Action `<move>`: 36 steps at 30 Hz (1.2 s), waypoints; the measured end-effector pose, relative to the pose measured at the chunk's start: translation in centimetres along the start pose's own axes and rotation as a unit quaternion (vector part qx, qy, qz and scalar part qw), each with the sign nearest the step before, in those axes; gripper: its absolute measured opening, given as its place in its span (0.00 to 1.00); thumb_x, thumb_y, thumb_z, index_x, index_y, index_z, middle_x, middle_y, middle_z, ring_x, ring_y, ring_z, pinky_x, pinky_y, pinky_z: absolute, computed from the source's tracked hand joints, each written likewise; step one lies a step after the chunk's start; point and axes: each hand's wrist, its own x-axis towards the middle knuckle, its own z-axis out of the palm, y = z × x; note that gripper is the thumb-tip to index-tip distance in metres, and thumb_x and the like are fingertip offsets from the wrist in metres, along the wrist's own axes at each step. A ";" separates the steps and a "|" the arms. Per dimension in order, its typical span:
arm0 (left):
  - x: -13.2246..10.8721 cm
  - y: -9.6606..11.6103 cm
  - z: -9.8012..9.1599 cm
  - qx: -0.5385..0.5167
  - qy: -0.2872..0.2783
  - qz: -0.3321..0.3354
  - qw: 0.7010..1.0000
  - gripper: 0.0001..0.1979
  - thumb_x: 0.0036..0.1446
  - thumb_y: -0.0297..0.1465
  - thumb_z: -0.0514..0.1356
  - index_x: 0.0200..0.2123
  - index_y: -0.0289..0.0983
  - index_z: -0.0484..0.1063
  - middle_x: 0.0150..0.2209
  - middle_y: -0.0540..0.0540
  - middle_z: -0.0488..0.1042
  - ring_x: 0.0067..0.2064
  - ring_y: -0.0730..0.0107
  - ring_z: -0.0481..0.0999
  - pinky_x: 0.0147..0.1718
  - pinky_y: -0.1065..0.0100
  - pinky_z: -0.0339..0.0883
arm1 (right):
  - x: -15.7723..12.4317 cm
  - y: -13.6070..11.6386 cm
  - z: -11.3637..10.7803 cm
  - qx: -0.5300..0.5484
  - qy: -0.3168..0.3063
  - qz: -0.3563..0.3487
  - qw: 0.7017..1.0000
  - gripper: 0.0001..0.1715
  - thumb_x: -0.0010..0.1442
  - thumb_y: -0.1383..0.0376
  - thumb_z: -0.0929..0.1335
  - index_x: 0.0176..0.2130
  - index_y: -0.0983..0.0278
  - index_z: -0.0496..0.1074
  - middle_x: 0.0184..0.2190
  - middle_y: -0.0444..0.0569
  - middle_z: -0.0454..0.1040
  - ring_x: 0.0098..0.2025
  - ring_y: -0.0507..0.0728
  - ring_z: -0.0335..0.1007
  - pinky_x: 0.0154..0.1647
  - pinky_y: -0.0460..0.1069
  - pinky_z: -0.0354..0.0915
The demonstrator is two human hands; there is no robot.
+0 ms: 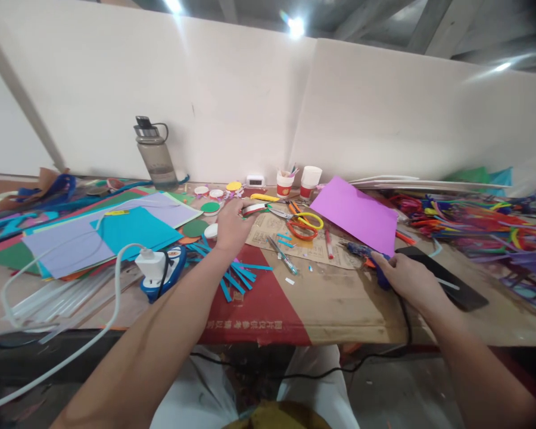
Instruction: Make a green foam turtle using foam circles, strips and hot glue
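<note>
My left hand (232,223) reaches forward over the cardboard-covered table (330,298), its fingers curled on a small red-and-white thing (254,208) beside a yellow utility knife (264,197). My right hand (402,277) grips the handle of a blue glue gun (366,253), whose black cord runs off the front edge. A purple paper sheet (355,214) lies just beyond that hand. Orange and yellow scissors (304,225) rest on a printed sheet between my hands, with a pen (282,255) and blue paper strips (232,274) close by.
Stacked coloured paper (116,235) and a white charger on a blue holder (158,268) lie left. A grey water bottle (155,154) stands at the back wall, near paper cups (299,182) and tape rolls. Pipe cleaners (473,223) crowd the right. A black flat object (446,280) lies right.
</note>
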 end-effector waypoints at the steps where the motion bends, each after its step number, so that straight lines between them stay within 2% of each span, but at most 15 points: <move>1: 0.0 0.1 0.0 -0.003 0.000 -0.001 1.000 0.09 0.50 0.25 0.68 0.35 0.39 0.76 0.36 0.47 0.79 0.38 0.64 0.76 0.41 0.63 0.70 | -0.2 0.1 -0.1 -0.005 0.031 -0.008 0.999 0.33 0.63 0.43 0.58 0.34 0.66 0.74 0.34 0.64 0.77 0.38 0.69 0.75 0.36 0.57 0.65; 3: 0.0 0.2 0.1 -0.009 -0.002 -0.002 1.000 0.09 0.50 0.24 0.68 0.35 0.40 0.76 0.36 0.47 0.79 0.38 0.64 0.76 0.41 0.63 0.70 | -0.7 -0.4 -0.5 0.006 0.111 -0.047 0.993 0.28 0.62 0.45 0.61 0.39 0.67 0.73 0.39 0.63 0.76 0.39 0.67 0.74 0.37 0.56 0.65; 5: 0.0 0.3 0.1 -0.013 -0.004 -0.002 1.000 0.09 0.49 0.24 0.68 0.35 0.40 0.75 0.36 0.47 0.79 0.39 0.64 0.76 0.41 0.63 0.70 | -1.1 -2.1 -1.0 0.072 0.158 -0.130 0.976 0.23 0.62 0.49 0.63 0.41 0.66 0.72 0.40 0.60 0.76 0.40 0.64 0.72 0.39 0.55 0.65; 6: 0.0 0.3 0.1 -0.014 -0.004 -0.003 1.000 0.10 0.49 0.23 0.68 0.35 0.40 0.75 0.36 0.47 0.79 0.39 0.64 0.76 0.41 0.63 0.70 | -1.3 -3.5 -1.3 0.122 0.155 -0.177 0.964 0.21 0.62 0.51 0.64 0.40 0.65 0.72 0.37 0.58 0.76 0.38 0.62 0.72 0.39 0.54 0.65; 8: 0.0 0.5 0.1 -0.012 -0.006 -0.012 1.000 0.10 0.48 0.23 0.67 0.35 0.39 0.76 0.37 0.47 0.79 0.40 0.64 0.76 0.42 0.63 0.70 | -1.5 -7.1 -2.0 0.204 0.109 -0.275 0.933 0.15 0.62 0.55 0.64 0.38 0.63 0.73 0.34 0.53 0.76 0.36 0.59 0.71 0.38 0.52 0.65; 10: 0.0 0.6 0.0 -0.008 -0.012 -0.026 1.000 0.10 0.49 0.23 0.67 0.36 0.39 0.76 0.38 0.47 0.79 0.40 0.63 0.77 0.42 0.63 0.69 | -1.3 -11.1 -2.6 0.258 0.085 -0.333 0.903 0.09 0.61 0.61 0.65 0.35 0.63 0.73 0.33 0.51 0.76 0.35 0.57 0.70 0.38 0.51 0.64; 13: 0.0 0.7 -0.1 -0.004 -0.020 -0.043 0.999 0.09 0.49 0.24 0.67 0.36 0.39 0.76 0.38 0.46 0.79 0.41 0.63 0.77 0.43 0.63 0.69 | -0.2 -16.1 -3.1 0.269 0.042 -0.364 0.891 0.05 0.59 0.68 0.66 0.32 0.63 0.72 0.32 0.48 0.77 0.34 0.55 0.70 0.36 0.49 0.61; 15: -0.1 0.7 -0.1 -0.002 -0.019 -0.049 0.999 0.09 0.50 0.25 0.67 0.36 0.40 0.77 0.38 0.46 0.79 0.41 0.62 0.77 0.43 0.62 0.69 | 1.0 -17.8 -2.7 0.284 0.032 -0.369 0.884 0.06 0.58 0.70 0.65 0.31 0.63 0.72 0.31 0.47 0.77 0.33 0.53 0.69 0.36 0.48 0.60; 18: -0.1 0.5 0.0 0.000 -0.017 -0.057 0.998 0.09 0.50 0.26 0.67 0.37 0.40 0.77 0.38 0.46 0.79 0.41 0.62 0.76 0.43 0.62 0.68 | 2.6 -17.9 -1.3 0.346 0.082 -0.326 0.876 0.07 0.59 0.68 0.65 0.33 0.63 0.73 0.29 0.46 0.76 0.31 0.53 0.68 0.35 0.48 0.60; 22: -0.1 0.4 0.0 -0.004 -0.012 -0.063 0.998 0.08 0.49 0.27 0.68 0.36 0.39 0.77 0.37 0.46 0.79 0.40 0.62 0.75 0.43 0.62 0.66 | 3.9 -16.5 0.5 0.363 0.062 -0.288 0.884 0.07 0.58 0.66 0.65 0.33 0.64 0.74 0.27 0.45 0.74 0.30 0.53 0.68 0.34 0.48 0.60; 28: 0.1 0.4 0.0 -0.023 -0.007 -0.071 0.997 0.09 0.47 0.26 0.69 0.34 0.39 0.77 0.36 0.47 0.79 0.38 0.63 0.74 0.41 0.63 0.65 | 4.1 -16.2 1.2 0.352 0.047 -0.337 0.872 0.06 0.56 0.67 0.66 0.30 0.64 0.73 0.26 0.45 0.74 0.28 0.52 0.65 0.32 0.47 0.59; 33: 0.4 0.5 -0.2 -0.039 0.012 -0.083 0.996 0.07 0.46 0.26 0.69 0.32 0.39 0.76 0.33 0.48 0.78 0.36 0.64 0.73 0.38 0.65 0.64 | 3.3 -16.7 0.9 0.317 0.044 -0.344 0.883 0.06 0.55 0.70 0.66 0.29 0.63 0.74 0.28 0.45 0.76 0.30 0.52 0.66 0.33 0.47 0.60; 36: 0.5 0.6 -0.3 -0.050 0.027 -0.092 0.994 0.07 0.46 0.27 0.69 0.31 0.38 0.77 0.33 0.48 0.77 0.36 0.65 0.73 0.37 0.65 0.64 | 3.0 -16.8 0.5 0.320 0.052 -0.354 0.877 0.07 0.55 0.70 0.66 0.29 0.63 0.74 0.29 0.46 0.76 0.31 0.53 0.68 0.35 0.48 0.61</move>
